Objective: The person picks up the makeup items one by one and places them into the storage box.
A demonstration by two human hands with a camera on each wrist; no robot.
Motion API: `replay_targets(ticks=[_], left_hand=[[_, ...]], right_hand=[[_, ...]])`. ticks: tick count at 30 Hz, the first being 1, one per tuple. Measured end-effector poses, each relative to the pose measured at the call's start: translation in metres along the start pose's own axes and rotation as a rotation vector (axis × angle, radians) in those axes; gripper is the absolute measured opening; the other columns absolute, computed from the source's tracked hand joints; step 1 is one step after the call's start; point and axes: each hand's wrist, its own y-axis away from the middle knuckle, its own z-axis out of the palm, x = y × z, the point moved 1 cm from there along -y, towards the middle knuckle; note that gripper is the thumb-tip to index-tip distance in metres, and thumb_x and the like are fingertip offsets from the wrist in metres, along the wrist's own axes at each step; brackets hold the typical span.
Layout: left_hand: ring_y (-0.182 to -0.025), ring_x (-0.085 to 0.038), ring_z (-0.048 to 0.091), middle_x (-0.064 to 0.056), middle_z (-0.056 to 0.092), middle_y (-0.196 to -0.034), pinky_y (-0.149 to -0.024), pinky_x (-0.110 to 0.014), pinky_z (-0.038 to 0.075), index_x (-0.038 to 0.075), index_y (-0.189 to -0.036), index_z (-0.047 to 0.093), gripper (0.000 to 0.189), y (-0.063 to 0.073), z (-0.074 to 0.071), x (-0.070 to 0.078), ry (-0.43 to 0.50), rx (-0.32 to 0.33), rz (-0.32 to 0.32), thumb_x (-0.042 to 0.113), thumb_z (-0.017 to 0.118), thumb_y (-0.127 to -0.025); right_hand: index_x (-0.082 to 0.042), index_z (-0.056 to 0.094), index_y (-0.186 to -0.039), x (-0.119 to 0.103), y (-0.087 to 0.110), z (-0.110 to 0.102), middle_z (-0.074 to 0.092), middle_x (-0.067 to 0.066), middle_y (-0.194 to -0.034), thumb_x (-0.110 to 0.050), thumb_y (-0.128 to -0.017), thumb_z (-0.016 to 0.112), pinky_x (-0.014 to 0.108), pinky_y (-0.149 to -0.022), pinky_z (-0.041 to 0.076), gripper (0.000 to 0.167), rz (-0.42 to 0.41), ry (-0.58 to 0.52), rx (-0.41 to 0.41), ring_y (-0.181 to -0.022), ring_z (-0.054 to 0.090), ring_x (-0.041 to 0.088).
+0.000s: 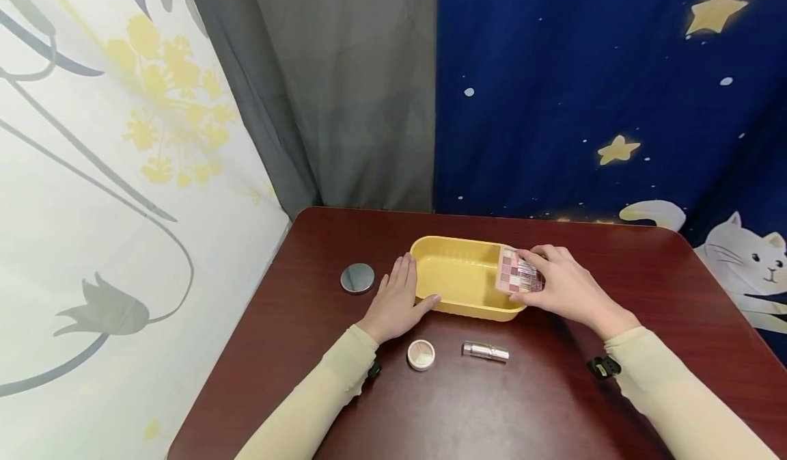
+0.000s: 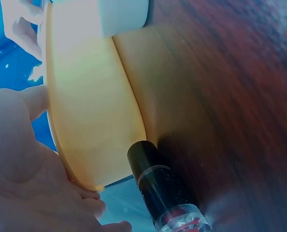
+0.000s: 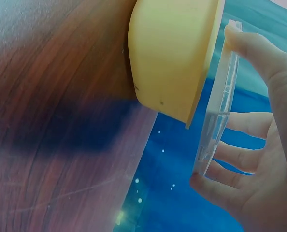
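Note:
A yellow plastic basket (image 1: pixel 461 275) stands near the far side of the table. My left hand (image 1: pixel 396 303) rests against its left end, fingers straight along the wall and thumb on the near rim. My right hand (image 1: pixel 568 282) holds a flat eyeshadow palette (image 1: pixel 515 270) with pink and brown squares, tilted over the basket's right end. In the right wrist view the palette (image 3: pixel 218 106) appears edge-on, gripped between thumb (image 3: pixel 254 48) and fingers. Nearer me lie a round powder pot (image 1: pixel 421 355) and a silvery lipstick tube (image 1: pixel 486 351).
A round, dark-topped compact (image 1: pixel 357 278) lies left of the basket. The left wrist view shows a black cylinder with a clear end (image 2: pixel 158 179) near the basket, its kind unclear. Curtains stand behind the dark red table (image 1: pixel 553 405); a patterned white wall (image 1: pixel 123 241) borders its left.

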Motion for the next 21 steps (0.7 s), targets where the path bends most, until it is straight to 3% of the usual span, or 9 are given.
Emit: replay_targets(ticks=[21], left_hand=[[-0.154,-0.031,0.004,-0.015,0.001,-0.168,-0.118,-0.054,0.019,-0.001,-0.160,0.008,0.097,0.000,-0.001,0.000,0.012,0.003,0.006,0.069,0.037,-0.099]], right_hand=[[-0.014,0.056,-0.145,-0.014,-0.015,0.010,0.052,0.013,-0.134,-0.066,-0.070,0.082,0.055,-0.085,0.050,0.094,-0.010,-0.014,-0.066,-0.119,0.045,0.031]])
